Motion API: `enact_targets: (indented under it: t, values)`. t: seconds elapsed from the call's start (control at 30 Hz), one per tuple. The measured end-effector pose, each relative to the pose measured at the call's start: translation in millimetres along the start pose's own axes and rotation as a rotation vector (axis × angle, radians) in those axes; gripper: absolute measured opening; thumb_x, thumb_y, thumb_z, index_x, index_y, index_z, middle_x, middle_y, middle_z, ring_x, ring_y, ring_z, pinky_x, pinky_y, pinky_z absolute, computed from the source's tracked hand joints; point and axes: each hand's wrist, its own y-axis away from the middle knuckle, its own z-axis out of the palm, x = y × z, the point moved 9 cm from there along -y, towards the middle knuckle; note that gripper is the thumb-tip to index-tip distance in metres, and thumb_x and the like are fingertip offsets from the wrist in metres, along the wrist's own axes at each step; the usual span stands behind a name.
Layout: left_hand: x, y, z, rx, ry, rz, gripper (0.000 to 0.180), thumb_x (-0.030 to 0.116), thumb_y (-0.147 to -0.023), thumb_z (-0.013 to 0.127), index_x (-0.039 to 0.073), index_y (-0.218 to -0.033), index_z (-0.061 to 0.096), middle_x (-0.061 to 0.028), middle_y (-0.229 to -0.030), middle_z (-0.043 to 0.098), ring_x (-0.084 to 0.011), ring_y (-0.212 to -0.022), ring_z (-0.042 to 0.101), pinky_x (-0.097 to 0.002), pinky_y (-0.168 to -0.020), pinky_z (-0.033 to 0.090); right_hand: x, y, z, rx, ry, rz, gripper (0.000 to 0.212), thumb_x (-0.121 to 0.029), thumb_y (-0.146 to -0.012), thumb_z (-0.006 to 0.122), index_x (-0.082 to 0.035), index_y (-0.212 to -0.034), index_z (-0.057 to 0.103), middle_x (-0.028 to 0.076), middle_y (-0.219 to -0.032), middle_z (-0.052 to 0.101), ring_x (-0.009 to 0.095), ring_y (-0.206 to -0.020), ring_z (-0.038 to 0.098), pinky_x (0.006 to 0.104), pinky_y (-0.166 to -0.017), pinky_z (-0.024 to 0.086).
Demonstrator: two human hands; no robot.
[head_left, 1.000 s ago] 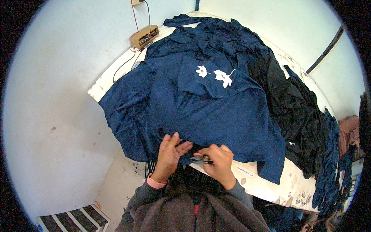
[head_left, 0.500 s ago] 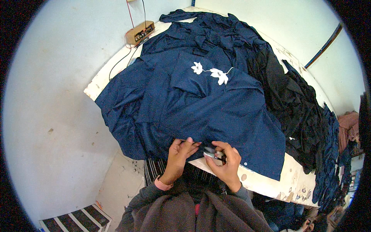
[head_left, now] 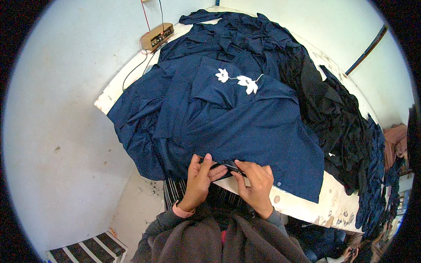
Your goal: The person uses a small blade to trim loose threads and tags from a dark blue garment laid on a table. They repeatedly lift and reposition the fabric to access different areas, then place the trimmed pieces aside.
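A navy blue garment (head_left: pixel 245 125) with white flower appliqués (head_left: pixel 247 83) is spread over the table, its near edge at my hands. My left hand (head_left: pixel 200 179) is closed on that edge, the thumb on top and the other fingers under the cloth. Close beside it, my right hand (head_left: pixel 255 182) grips small dark thread snips (head_left: pixel 232 166) with a metallic glint. The tips point toward my left fingers, at the hem. My fingers partly cover the snips, and I cannot make out whether the blades touch a thread.
Black cloth (head_left: pixel 337 118) lies heaped right of the garment, with more navy cloth behind. A brown box with wires (head_left: pixel 158 37) stands at the table's far left. The white table edge (head_left: pixel 302 208) shows at right. Another person's hand (head_left: pixel 351 253) appears at lower right.
My right hand has turned and moved slightly left, bringing the snips to the fabric edge by my left fingers. The left hand has shifted a little upward.
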Motion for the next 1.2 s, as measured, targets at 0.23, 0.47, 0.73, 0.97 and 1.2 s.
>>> enact_targets:
  t: [0.23, 0.47, 0.73, 0.97, 1.2]
  values:
    - [-2, 0, -2, -0.037, -0.019, -0.006, 0.025, 0.031, -0.105, 0.055, 0.009, -0.11, 0.044, -0.0101, -0.1, 0.063, -0.0271, -0.092, 0.074, -0.0395, -0.08, 0.064, -3, -3, 2, 0.011, -0.054, 0.012, 0.028, -0.009, -0.077, 0.08, -0.008, -0.103, 0.072, 0.004, -0.091, 0.073, 0.018, -0.073, 0.066, 0.0325, -0.064, 0.035]
    - [0, 3, 0, -0.022, -0.047, -0.013, 0.025, 0.032, -0.105, 0.054, 0.009, -0.11, 0.043, -0.0109, -0.1, 0.062, -0.0293, -0.093, 0.074, -0.0396, -0.078, 0.064, 1, 0, 6, -0.001, -0.099, 0.027, 0.024, -0.012, -0.08, 0.077, -0.008, -0.104, 0.071, 0.004, -0.089, 0.072, 0.02, -0.071, 0.065, 0.0346, -0.063, 0.036]
    - [49, -17, -14, 0.088, -0.192, 0.176, 0.027, 0.035, -0.104, 0.056, 0.011, -0.105, 0.043, -0.0076, -0.09, 0.053, -0.0258, -0.068, 0.073, -0.0393, -0.06, 0.063, 22, 5, -1, 0.038, -0.153, 0.192, 0.027, -0.013, -0.081, 0.077, -0.008, -0.106, 0.071, 0.005, -0.092, 0.07, 0.022, -0.076, 0.064, 0.0347, -0.067, 0.038]
    - [76, -34, -24, 0.093, -0.235, 0.245, 0.028, 0.036, -0.103, 0.057, 0.013, -0.104, 0.042, -0.0062, -0.088, 0.051, -0.0214, -0.061, 0.07, -0.037, -0.055, 0.062, 25, 2, 0, 0.038, -0.002, 0.014, 0.029, -0.015, -0.081, 0.077, -0.011, -0.109, 0.07, 0.004, -0.098, 0.07, 0.022, -0.081, 0.062, 0.0363, -0.073, 0.039]
    - [75, -35, -23, 0.078, -0.229, 0.238, 0.026, 0.035, -0.103, 0.057, 0.014, -0.104, 0.042, -0.0054, -0.087, 0.052, -0.0216, -0.061, 0.07, -0.0363, -0.054, 0.062, 9, -8, 10, -0.009, 0.034, -0.085, 0.026, -0.011, -0.079, 0.078, -0.011, -0.104, 0.071, 0.002, -0.096, 0.071, 0.019, -0.079, 0.061, 0.0349, -0.075, 0.038]
